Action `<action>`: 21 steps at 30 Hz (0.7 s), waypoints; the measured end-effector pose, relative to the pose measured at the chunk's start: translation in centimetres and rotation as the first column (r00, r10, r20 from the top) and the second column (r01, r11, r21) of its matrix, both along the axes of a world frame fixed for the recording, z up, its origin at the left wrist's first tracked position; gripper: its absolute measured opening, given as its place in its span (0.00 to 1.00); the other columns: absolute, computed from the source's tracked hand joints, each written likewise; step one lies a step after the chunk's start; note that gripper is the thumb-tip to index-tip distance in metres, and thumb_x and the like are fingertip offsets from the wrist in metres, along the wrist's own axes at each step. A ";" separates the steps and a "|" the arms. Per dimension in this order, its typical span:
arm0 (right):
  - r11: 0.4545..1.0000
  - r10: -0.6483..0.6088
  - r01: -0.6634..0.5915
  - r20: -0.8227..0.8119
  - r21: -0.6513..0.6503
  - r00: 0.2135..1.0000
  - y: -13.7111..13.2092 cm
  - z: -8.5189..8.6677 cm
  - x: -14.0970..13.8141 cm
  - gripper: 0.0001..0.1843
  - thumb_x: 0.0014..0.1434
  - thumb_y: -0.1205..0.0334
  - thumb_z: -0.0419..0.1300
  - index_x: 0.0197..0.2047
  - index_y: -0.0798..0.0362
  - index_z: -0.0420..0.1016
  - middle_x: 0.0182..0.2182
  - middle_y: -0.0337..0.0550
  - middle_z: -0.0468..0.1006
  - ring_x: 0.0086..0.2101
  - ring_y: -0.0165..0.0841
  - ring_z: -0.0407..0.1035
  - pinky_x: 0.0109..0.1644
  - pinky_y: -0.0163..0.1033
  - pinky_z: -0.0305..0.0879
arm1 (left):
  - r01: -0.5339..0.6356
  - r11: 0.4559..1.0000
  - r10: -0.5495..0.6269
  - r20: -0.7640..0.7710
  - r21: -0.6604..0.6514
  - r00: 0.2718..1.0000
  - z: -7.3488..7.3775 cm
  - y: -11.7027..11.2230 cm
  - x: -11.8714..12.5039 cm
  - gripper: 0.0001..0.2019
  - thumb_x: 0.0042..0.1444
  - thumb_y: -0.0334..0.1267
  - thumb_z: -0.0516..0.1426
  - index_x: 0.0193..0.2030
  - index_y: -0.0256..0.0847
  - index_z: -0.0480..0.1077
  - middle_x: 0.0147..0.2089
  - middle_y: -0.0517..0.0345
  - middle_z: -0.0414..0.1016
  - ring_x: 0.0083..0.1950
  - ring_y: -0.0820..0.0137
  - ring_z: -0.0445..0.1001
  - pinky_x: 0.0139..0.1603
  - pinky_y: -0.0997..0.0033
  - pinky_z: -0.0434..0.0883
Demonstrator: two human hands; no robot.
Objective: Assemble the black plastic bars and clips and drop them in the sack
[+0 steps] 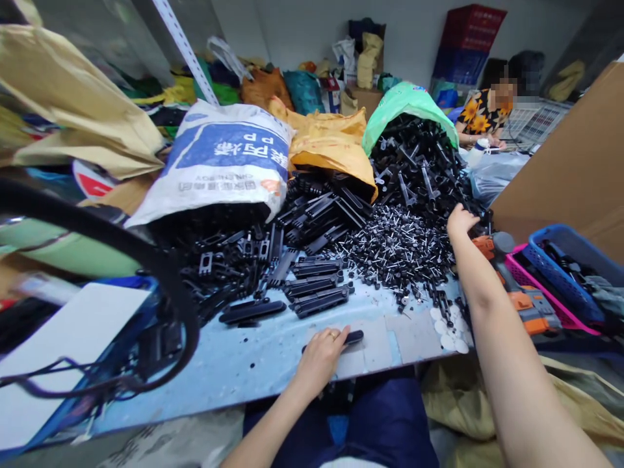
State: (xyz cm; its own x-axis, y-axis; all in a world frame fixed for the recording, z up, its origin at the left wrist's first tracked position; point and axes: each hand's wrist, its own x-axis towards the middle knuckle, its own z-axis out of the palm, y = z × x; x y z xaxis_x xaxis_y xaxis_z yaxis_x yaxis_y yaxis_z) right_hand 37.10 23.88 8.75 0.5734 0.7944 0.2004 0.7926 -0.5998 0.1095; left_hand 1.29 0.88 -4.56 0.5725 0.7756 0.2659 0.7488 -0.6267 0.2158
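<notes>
My left hand [322, 354] lies at the table's front edge, its fingers closed over a long black plastic part [355, 337] on a grey pad. Reaching far to the right, my right hand [461, 221] has curled fingers at the edge of a heap of black forked plastic parts [419, 169]; whatever they hold is hidden. Left of that hand spreads a pile of small pins with black heads [400, 244]. Several assembled long black pieces [319, 292] lie side by side beyond my left hand, and another black piece [252, 311] rests left of them.
White [219, 149], orange [331, 136] and green [404, 107] sacks spill black parts across the blue tabletop [219, 364]. An orange-grey power tool [529, 299] lies beside a blue basket [560, 273] on the right. A black hose [180, 292] arches at left. Another person [482, 120] sits beyond.
</notes>
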 end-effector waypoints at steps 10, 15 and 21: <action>0.363 0.898 -0.816 -0.064 -0.449 0.435 -12.2 1.2 -13.2 0.16 0.65 0.56 0.43 0.46 0.58 0.63 0.36 0.49 0.69 0.34 0.35 0.64 0.30 0.35 0.49 | -0.047 0.994 0.039 -0.079 -0.099 0.996 0.7 -0.3 -1.0 0.14 0.58 0.34 0.53 0.51 0.34 0.65 0.37 0.51 0.71 0.39 0.65 0.69 0.39 0.68 0.66; 0.028 0.934 -0.846 -0.288 -0.533 0.212 -20.4 -4.8 -14.8 0.20 0.62 0.49 0.46 0.43 0.58 0.65 0.36 0.50 0.70 0.38 0.38 0.65 0.32 0.37 0.50 | -0.055 0.977 0.039 -0.080 -0.207 0.996 1.7 -0.1 -1.0 0.13 0.58 0.35 0.52 0.49 0.34 0.66 0.39 0.50 0.71 0.42 0.64 0.69 0.42 0.66 0.66; -0.006 0.866 -0.880 -0.443 -0.475 0.233 -22.4 -6.9 -14.3 0.22 0.64 0.48 0.42 0.44 0.57 0.64 0.36 0.47 0.70 0.35 0.35 0.67 0.33 0.37 0.50 | -0.023 0.938 0.003 -0.058 -0.346 0.998 3.0 0.1 -0.7 0.14 0.61 0.35 0.47 0.52 0.33 0.63 0.47 0.48 0.68 0.48 0.62 0.67 0.49 0.63 0.64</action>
